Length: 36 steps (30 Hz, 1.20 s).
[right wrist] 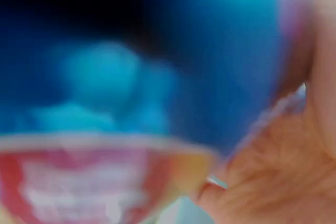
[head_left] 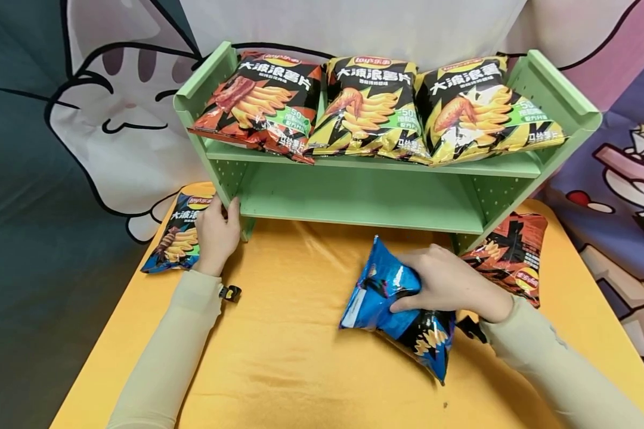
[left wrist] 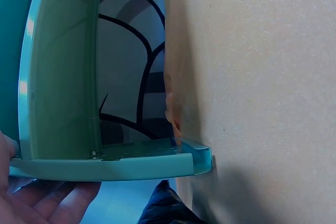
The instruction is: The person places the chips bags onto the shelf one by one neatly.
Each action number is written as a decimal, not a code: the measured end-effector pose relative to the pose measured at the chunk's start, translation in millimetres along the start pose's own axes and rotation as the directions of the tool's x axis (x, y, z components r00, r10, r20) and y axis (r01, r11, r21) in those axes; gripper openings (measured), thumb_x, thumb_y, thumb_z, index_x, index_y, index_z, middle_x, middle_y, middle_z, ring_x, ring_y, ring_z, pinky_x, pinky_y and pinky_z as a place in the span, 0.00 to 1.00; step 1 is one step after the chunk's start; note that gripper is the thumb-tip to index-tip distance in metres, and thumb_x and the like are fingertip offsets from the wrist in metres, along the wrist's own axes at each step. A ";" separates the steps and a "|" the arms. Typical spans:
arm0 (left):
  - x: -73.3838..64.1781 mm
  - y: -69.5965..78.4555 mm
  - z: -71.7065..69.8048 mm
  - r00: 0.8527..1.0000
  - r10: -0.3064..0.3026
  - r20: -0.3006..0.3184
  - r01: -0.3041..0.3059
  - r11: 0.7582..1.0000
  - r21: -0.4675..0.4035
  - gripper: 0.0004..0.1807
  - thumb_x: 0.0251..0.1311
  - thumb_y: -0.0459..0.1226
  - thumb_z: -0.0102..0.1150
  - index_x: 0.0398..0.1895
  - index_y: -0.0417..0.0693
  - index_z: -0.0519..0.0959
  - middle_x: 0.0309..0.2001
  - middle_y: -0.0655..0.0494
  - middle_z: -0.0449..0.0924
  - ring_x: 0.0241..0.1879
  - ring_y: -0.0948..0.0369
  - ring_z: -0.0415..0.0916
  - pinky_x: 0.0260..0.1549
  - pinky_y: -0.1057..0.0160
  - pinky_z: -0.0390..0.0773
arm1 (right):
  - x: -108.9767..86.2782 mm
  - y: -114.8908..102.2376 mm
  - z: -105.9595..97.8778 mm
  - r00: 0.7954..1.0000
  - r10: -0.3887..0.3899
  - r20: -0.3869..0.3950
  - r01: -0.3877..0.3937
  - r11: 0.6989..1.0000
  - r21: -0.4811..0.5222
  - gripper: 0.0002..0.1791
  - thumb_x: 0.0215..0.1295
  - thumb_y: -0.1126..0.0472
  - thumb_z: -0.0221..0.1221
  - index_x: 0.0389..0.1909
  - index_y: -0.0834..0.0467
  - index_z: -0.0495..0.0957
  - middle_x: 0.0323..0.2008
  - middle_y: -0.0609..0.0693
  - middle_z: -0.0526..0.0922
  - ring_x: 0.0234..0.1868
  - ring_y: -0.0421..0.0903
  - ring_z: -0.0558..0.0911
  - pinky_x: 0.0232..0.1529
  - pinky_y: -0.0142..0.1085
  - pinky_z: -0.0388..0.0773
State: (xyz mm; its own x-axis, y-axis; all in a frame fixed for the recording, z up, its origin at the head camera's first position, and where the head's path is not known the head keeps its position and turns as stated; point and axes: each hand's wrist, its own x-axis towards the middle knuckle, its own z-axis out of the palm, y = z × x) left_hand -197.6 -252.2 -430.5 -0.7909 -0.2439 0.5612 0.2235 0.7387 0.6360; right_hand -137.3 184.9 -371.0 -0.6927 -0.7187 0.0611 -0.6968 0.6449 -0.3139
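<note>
Cloth [head_left: 279,363], yellow and creased, covers the counter in my head feed. Over it I have the right hand [head_left: 442,280] grasping the blue bag [head_left: 394,325], thumb across the front and the other fingers behind it. The bag is tilted, in front of the right half of the green rack [head_left: 354,199]; I cannot tell whether its lower corner touches the counter. My right wrist feed is badly blurred: blue packaging, a red and yellow logo, and a palm along the side.

The left hand [head_left: 220,232] grips the rack's left side panel; my left wrist feed shows the thumb on one side of the edge and the fingers on the other. Just beyond that hand a dark bag [head_left: 179,238] with a blue lower edge lies on the counter, partly covered by it. At the far right I see a red bag [head_left: 515,256], partly behind the rack's right end and the right wrist.

On the upper tier three bags lean in a row: a red-and-black bag [head_left: 257,113] on the left, then a yellow-and-black pair [head_left: 370,113]. Behind everything hangs a cartoon backdrop [head_left: 131,143].
</note>
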 end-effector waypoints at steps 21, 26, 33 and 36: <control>0.0 1.0 0.8 1.000 -0.026 0.003 0.026 1.000 -0.004 0.18 0.76 0.45 0.53 0.49 0.39 0.82 0.34 0.36 0.86 0.31 0.40 0.82 0.32 0.43 0.76 | 43.7 1.3 46.5 0.894 0.089 0.440 -0.104 0.995 0.009 0.64 0.53 0.18 0.60 0.82 0.50 0.53 0.65 0.55 0.72 0.66 0.55 0.75 0.67 0.54 0.71; -0.4 0.6 0.5 1.000 -0.026 0.004 0.026 1.000 -0.005 0.18 0.76 0.45 0.53 0.49 0.39 0.82 0.33 0.36 0.86 0.30 0.41 0.82 0.31 0.44 0.75 | 40.9 6.4 50.1 0.889 0.111 0.444 -0.145 0.989 0.043 0.67 0.52 0.14 0.56 0.84 0.48 0.47 0.74 0.61 0.65 0.73 0.61 0.69 0.71 0.60 0.66; -0.8 -0.7 1.3 1.000 -0.001 -0.004 0.001 1.000 -0.002 0.17 0.76 0.45 0.53 0.47 0.39 0.82 0.29 0.37 0.85 0.26 0.42 0.80 0.28 0.47 0.73 | 23.6 6.5 35.8 0.946 0.151 0.286 -0.161 0.987 0.014 0.64 0.58 0.17 0.53 0.84 0.53 0.48 0.78 0.70 0.58 0.77 0.70 0.62 0.74 0.65 0.59; -0.4 -2.3 1.8 1.000 0.008 -0.008 -0.008 1.000 0.006 0.18 0.76 0.46 0.52 0.47 0.39 0.82 0.28 0.38 0.83 0.25 0.43 0.78 0.27 0.48 0.71 | 10.6 2.6 25.1 0.960 0.234 0.155 -0.231 0.972 -0.039 0.60 0.62 0.19 0.51 0.82 0.58 0.53 0.75 0.72 0.63 0.73 0.71 0.68 0.69 0.64 0.66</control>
State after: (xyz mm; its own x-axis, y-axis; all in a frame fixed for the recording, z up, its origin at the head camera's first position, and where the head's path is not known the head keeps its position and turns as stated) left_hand -198.8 -252.6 -433.2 -0.7842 -0.2430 0.5710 0.2268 0.7442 0.6282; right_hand -141.7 172.5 -395.0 -0.7992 -0.5789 -0.1619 -0.5247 0.8033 -0.2819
